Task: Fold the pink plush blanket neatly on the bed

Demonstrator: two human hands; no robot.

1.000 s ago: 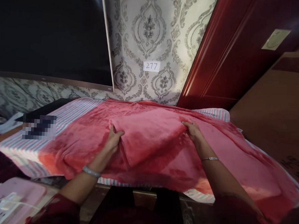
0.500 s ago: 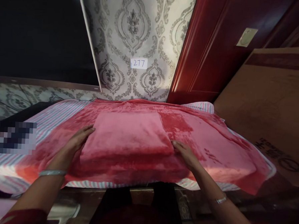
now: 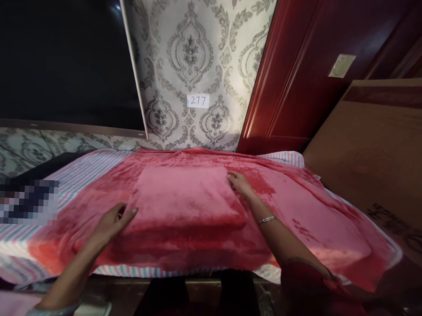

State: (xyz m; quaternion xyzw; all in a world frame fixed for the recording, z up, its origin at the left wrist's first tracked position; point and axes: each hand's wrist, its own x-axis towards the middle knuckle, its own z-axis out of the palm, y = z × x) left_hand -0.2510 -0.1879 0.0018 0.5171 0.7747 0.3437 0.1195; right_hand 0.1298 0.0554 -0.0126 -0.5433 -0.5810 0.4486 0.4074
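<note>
A folded pink blanket point(image 3: 184, 194) forms a neat, thick rectangle in the middle of the table. It lies on a larger spread of red and pink plush cloth point(image 3: 321, 211); whether the two are one piece I cannot tell. My left hand point(image 3: 111, 223) is at the left front edge of the folded rectangle, thumb and fingers apart with a gap between them. At the far right corner, my right hand point(image 3: 240, 184) touches the edge with its fingers loosely stretched out. Neither hand grips the cloth.
Striped cloth point(image 3: 72, 176) covers the table beneath. A large television point(image 3: 61, 51) stands at the back left, a cardboard box point(image 3: 381, 148) at the right. Behind are patterned wallpaper with a paper label point(image 3: 198, 100) and a dark red door point(image 3: 289, 77). A blurred patch point(image 3: 28, 201) lies at left.
My right hand has moved away from me along the right edge to the far corner. My left hand has come nearer along the left edge. The view has tilted up slightly.
</note>
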